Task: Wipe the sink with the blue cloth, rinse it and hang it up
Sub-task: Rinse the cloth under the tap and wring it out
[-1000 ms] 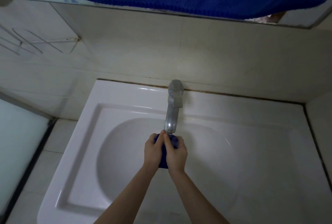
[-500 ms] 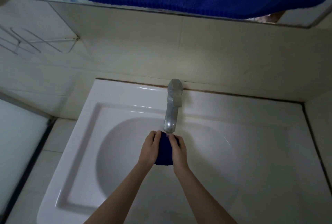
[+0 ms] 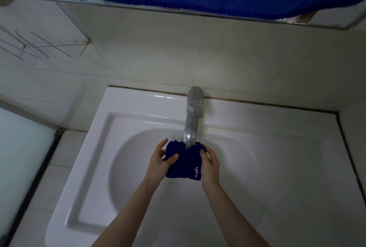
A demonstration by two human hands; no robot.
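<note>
The white sink (image 3: 122,108) fills the near part of the room in front of me, and a wire rack (image 3: 39,47) juts from the tiled wall to the far left. A steel tap (image 3: 193,116) stands at the sink's far rim, its spout reaching over the bowl. The blue cloth (image 3: 184,165) is bunched right under the spout's mouth, held over the bowl between both hands. The left hand (image 3: 158,164) grips its left side, thumb laid across the near face, fingers curled round behind; the right hand (image 3: 211,164) grips the right side, fingers curled into the folds. This looks like the rinse, though I cannot tell whether water runs. To do it well, I'd open the wad so the stream reaches the inner folds, squeeze and release low in the bowl against splashing, then wring hard before the wire rack
</note>
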